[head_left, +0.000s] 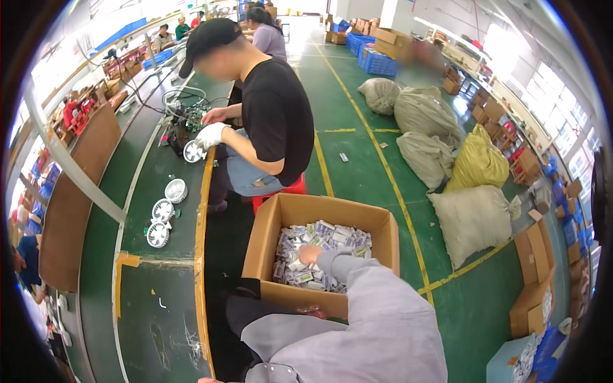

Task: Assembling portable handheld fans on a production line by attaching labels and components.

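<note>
Cardboard box (268, 239) stands on the floor just beside the green workbench (159, 306), filled with small white and purple packets (325, 246). From the head view, the right hand (311, 255) reaches into them, grey sleeve covering the wrist; whether its fingers are spread or pinching cannot be told. Only a sliver of the left hand (207, 380) shows at the lower edge, grip unreadable.
</note>
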A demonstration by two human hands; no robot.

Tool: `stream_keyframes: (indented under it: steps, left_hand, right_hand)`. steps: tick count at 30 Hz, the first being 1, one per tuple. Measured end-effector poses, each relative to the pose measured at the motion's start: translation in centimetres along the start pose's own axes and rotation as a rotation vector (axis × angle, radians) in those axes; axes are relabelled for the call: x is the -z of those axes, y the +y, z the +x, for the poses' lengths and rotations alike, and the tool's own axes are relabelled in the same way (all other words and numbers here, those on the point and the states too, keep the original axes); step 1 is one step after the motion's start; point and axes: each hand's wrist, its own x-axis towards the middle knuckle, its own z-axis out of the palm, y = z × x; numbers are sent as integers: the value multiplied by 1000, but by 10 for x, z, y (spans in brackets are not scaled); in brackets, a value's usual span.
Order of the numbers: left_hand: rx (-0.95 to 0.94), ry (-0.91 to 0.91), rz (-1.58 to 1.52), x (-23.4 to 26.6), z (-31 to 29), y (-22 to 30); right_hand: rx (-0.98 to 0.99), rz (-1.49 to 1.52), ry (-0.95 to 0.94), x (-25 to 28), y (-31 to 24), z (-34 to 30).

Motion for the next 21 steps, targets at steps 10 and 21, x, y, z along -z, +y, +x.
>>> stream_keyframes:
  steps: [10, 21]
  left_hand:
    - [-235, 51, 115, -78, 56, 25]
    - [-577, 306, 676, -45, 61, 26]
  right_hand:
    - [1078, 1048, 354, 169, -278, -106]
    - [921, 1590, -107, 143, -338, -116]
